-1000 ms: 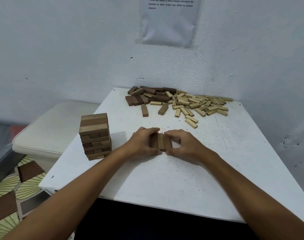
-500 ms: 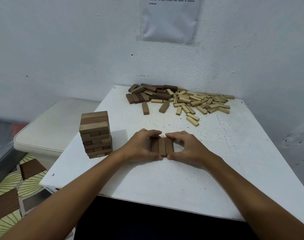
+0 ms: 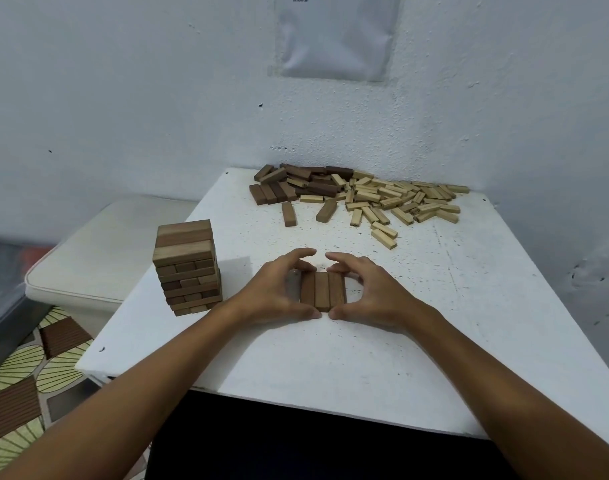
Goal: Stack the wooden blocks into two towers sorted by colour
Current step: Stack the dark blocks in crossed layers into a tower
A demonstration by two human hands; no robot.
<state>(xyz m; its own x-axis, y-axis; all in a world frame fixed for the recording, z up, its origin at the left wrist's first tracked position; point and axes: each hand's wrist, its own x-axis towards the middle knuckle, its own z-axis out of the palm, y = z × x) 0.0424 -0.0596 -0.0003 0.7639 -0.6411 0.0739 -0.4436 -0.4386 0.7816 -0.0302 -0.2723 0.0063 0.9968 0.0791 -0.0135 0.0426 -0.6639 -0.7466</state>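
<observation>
Three brown blocks (image 3: 323, 291) lie side by side as a flat square near the middle of the white table (image 3: 330, 358). My left hand (image 3: 271, 292) and my right hand (image 3: 375, 296) cup this row from either side, thumbs at its near ends and curled fingers arched over its far ends. A brown tower (image 3: 187, 268), several layers high, stands at the table's left edge. At the back lies a loose pile: dark brown blocks (image 3: 306, 185) on the left, pale blocks (image 3: 400, 199) on the right.
The table stands in a corner of white walls, with a paper sheet (image 3: 337, 36) taped above the pile. A cream padded seat (image 3: 98, 258) sits lower, to the left of the table. Patterned floor shows at the lower left.
My palms have drawn apart from the row's sides, so all three blocks show. Fingertips and thumbs stay at the row's ends. The tower and pile have not changed.
</observation>
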